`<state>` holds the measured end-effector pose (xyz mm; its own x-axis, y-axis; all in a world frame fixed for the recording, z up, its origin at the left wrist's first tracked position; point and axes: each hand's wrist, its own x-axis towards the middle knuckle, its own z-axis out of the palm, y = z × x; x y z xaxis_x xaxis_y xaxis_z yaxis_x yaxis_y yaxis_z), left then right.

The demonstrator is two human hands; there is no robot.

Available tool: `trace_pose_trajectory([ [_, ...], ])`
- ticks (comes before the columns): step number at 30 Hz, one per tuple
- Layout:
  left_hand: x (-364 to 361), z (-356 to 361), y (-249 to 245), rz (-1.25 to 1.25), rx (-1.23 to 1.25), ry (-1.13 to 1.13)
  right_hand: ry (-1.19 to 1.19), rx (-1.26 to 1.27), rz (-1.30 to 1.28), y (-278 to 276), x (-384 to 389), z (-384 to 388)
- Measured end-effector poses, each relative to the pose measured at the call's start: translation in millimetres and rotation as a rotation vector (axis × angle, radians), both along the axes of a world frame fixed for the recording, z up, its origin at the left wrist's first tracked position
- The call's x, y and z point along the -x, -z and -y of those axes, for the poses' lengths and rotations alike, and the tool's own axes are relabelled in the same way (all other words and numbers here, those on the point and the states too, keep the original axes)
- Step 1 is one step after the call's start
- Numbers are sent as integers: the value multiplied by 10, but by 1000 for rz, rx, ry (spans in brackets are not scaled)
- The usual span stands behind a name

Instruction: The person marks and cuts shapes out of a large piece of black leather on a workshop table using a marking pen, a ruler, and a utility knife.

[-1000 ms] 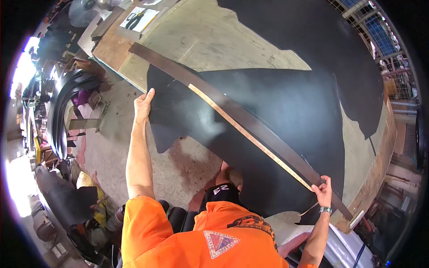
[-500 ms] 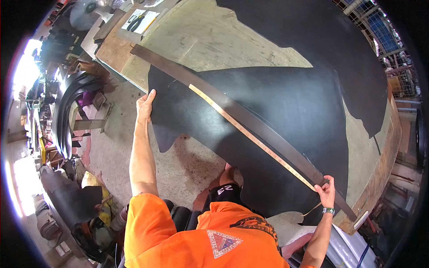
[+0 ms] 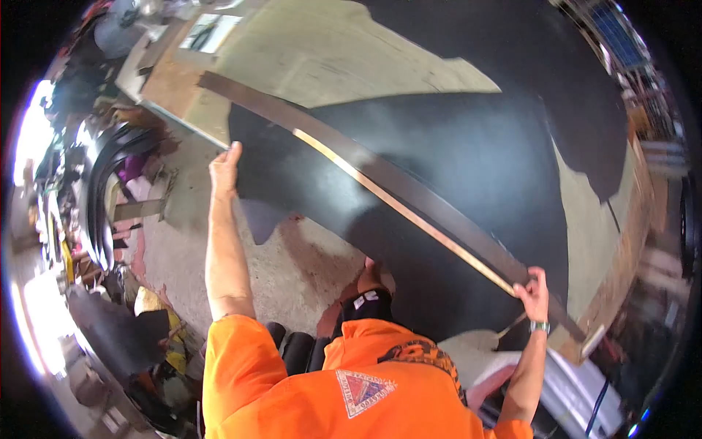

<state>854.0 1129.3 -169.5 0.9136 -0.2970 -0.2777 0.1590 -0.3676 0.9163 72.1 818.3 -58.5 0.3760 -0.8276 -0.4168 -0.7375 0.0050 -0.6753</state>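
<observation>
A large black leather hide (image 3: 453, 168) lies over the table, its near part hanging past the edge. My left hand (image 3: 224, 170) is closed at the hide's left edge, thumb up, with its fingers partly hidden. A long dark brown strip (image 3: 314, 121) runs diagonally across the hide. Along its near side stretches a narrow, pale measuring tape (image 3: 365, 183), its printed marks blurred. At the tape's lower right end, my right hand (image 3: 534, 294) pinches it beside the strip, fingers resting over the strip.
The table (image 3: 292, 66) has a wooden edge at right (image 3: 621, 271). Another dark hide (image 3: 541, 88) lies at the far side. White paper with a dark tool (image 3: 208, 33) sits at the upper left. Curved black sheets (image 3: 102, 197) hang at left above the concrete floor (image 3: 186, 256).
The whole view has shifted slightly up and left, and is more blurred. Both hands, the tape and the strip keep about the same places on the hide.
</observation>
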Motion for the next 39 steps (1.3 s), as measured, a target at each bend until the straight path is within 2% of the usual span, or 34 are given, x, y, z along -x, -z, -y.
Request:
trace_pose_trajectory([
  [1, 81, 55, -83, -42, 103, 17, 6, -17, -6, -10, 38, -19],
  [2, 116, 74, -177, -94, 95, 11, 15, -31, -6, 4, 20, 1],
  [3, 43, 40, -114, 33, -40, -19, 7, -20, 2, -13, -1, -2],
  [4, 245, 138, -442, 157, -240, -7, -24, 20, -18, 36, 30, -13],
  [5, 343, 196, -660, 304, -330, 149, 100, -56, 212, 73, -42, -113],
  [6, 628, 358, -1032, 376, -623, 159, -46, 94, 37, -13, -92, -100],
  [7, 707, 389, -1087, 500, -665, 199, -66, 72, -82, -89, -97, -108],
  [8, 864, 456, -1186, 746, -859, 188, -15, 203, -206, -191, -86, -238],
  [9, 729, 394, -970, 984, -1042, 146, 20, 159, -267, -389, -145, -323],
  [10, 626, 404, -764, 1048, -838, 194, 20, 181, -237, -371, -33, -420],
  [11, 930, 689, -674, 1030, -579, 402, -40, 222, -207, -479, -22, -510],
  [12, 1344, 756, -806, 1009, -353, 567, -55, 236, -187, -469, -8, -594],
  [13, 2169, 1079, -1137, 843, -262, 783, -73, 133, -164, -674, -101, -645],
  [14, 2878, 1234, -1347, 759, -150, 944, -109, 97, -16, -720, -123, -738],
  [15, 3555, 1401, -1606, 597, 39, 1148, -144, 34, 59, -847, -179, -811],
  [16, 4124, 1491, -1738, 617, 35, 1344, -184, -31, 143, -990, -204, -874],
  [18, 5058, 1646, -1860, 407, 243, 1622, -231, -105, 352, -1186, -156, -968],
  [20, 5681, 1709, -1790, -88, 271, 1748, -255, -114, 502, -1192, 161, -943],
  [21, 5793, 1705, -1830, -233, 145, 1753, -279, -123, 445, -1274, 365, -888],
  [22, 5866, 1697, -1865, -374, 8, 1742, -305, -130, 400, -1339, 605, -831],
  [23, 5912, 1658, -1860, -269, 63, 1634, -304, -90, 398, -1363, 863, -771],
  [24, 5836, 1658, -1864, -111, -55, 1654, -340, -23, 320, -1371, 1178, -702],
  [25, 5738, 1670, -1906, -27, -71, 1657, -311, -6, 337, -1282, 1468, -654],
  [26, 5615, 1634, -1921, 32, -45, 1590, -326, 7, 194, -1262, 1704, -564],
  [27, 5425, 1609, -1947, 19, -166, 1569, -265, 132, 113, -1281, 1917, -527],
  [28, 5211, 1570, -1909, -32, -161, 1533, -76, 42, 84, -1154, 2209, -500],
  [29, 5072, 1569, -2067, -20, -267, 1469, -166, 146, -5, -1079, 2522, -369],
  [30, 4909, 1535, -2136, -63, -298, 1374, -106, 138, -41, -999, 2705, -308],
  [32, 4475, 1494, -2189, 39, -353, 1372, -83, 181, -69, -775, 2996, -194],
  [33, 4384, 1476, -2292, 57, -357, 1318, -33, 88, 7, -785, 2945, -157],
  [34, 4320, 1471, -2386, -68, -495, 1194, 25, -1, 78, -777, 2896, -153],
  [36, 3852, 1382, -2269, -1, -408, 1215, -31, 71, 45, -803, 2474, -147],
  [38, 3323, 1345, -2207, 238, -543, 1187, -72, -25, 27, -794, 2086, -66],
  [39, 2954, 1313, -2067, 245, -548, 1167, -88, -27, 19, -768, 1892, -20],
])
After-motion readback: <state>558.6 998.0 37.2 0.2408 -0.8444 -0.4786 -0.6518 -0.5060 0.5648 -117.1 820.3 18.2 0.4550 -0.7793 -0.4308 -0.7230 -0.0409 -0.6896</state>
